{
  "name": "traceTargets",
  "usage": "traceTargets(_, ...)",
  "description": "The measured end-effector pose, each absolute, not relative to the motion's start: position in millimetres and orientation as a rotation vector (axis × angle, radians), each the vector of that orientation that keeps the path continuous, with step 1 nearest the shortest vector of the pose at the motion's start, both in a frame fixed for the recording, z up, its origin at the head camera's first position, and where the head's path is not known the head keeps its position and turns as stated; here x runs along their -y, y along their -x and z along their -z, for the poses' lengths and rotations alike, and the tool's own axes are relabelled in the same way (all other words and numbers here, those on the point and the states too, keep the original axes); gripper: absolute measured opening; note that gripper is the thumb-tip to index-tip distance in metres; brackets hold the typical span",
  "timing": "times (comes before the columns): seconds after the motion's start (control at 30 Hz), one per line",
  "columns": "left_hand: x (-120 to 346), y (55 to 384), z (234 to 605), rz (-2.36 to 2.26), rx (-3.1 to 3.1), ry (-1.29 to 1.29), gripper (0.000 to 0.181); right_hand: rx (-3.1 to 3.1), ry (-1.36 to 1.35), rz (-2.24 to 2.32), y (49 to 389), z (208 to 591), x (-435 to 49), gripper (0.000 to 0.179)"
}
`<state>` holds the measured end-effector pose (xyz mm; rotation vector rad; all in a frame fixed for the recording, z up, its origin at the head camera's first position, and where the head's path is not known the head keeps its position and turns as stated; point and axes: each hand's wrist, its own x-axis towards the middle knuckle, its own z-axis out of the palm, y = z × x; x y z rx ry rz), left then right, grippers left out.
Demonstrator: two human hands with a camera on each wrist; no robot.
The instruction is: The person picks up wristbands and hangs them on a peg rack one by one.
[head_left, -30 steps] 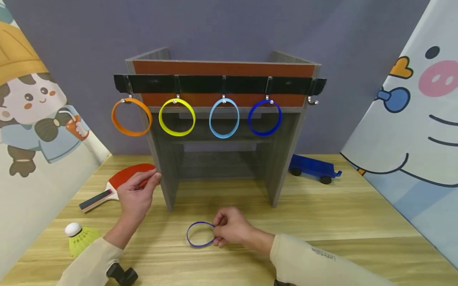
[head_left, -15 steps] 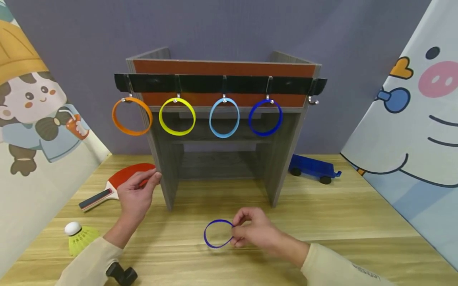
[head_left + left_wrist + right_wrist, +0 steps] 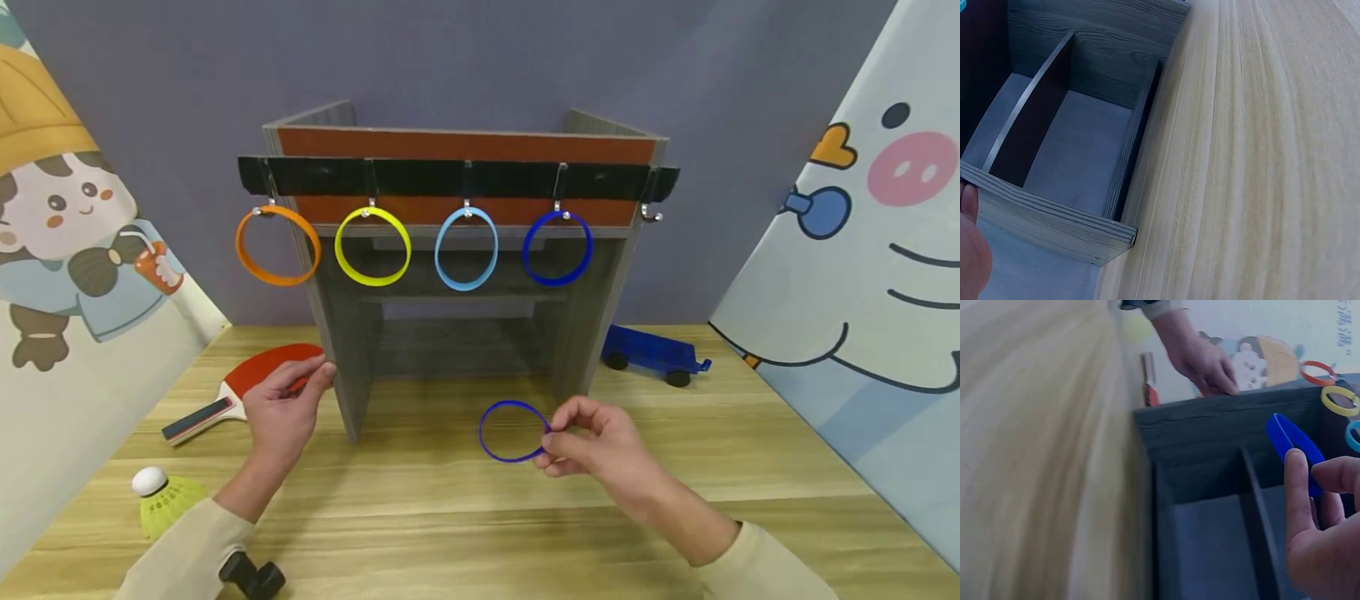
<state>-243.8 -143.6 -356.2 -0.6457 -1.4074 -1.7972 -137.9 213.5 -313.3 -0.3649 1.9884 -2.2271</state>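
A thin dark blue silicone wristband (image 3: 512,431) is pinched at its right side by my right hand (image 3: 600,442), held up in front of the lower opening of a grey wooden shelf (image 3: 341,367). In the right wrist view, thumb and fingers close on the edge of the wristband (image 3: 1294,439). My left hand (image 3: 288,408) grips the front edge of the shelf's left side panel. Orange (image 3: 242,246), yellow (image 3: 408,246), light blue (image 3: 496,246) and dark blue (image 3: 589,250) wristbands hang from hooks along the shelf's black strip (image 3: 427,177). The rightmost hook (image 3: 651,214) is bare.
A red table tennis bat (image 3: 258,375) lies left of the shelf, partly behind my left hand. Nearer stands a yellow shuttlecock (image 3: 168,502). A blue toy trailer (image 3: 652,352) is right of the shelf. Cartoon-printed panels (image 3: 847,275) flank the wooden table (image 3: 420,533).
My right hand has carried the dark blue wristband rightward, then up off the table toward the shelf. My left hand stays at the side panel.
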Motion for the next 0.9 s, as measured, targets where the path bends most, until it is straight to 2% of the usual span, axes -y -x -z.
traceTargets(0.27,145.1,241.5,355.6,1.776,1.439,0.635,0.017,-1.942,0.601,2.405,138.3,283.5,-238.2,0.012)
traceTargets(0.43,140.2,230.5,343.8,1.76,1.471,0.631,0.015,-1.834,0.748,2.573,138.2,262.1,-248.3,0.02)
traceTargets(0.6,141.1,232.6,346.7,1.781,1.418,0.673,0.017,-1.696,0.779,2.753,139.2,236.1,-257.1,0.02)
traceTargets(0.9,146.2,244.3,360.3,1.782,1.438,0.649,0.018,-1.481,0.732,2.943,150.4,198.9,-277.3,0.01)
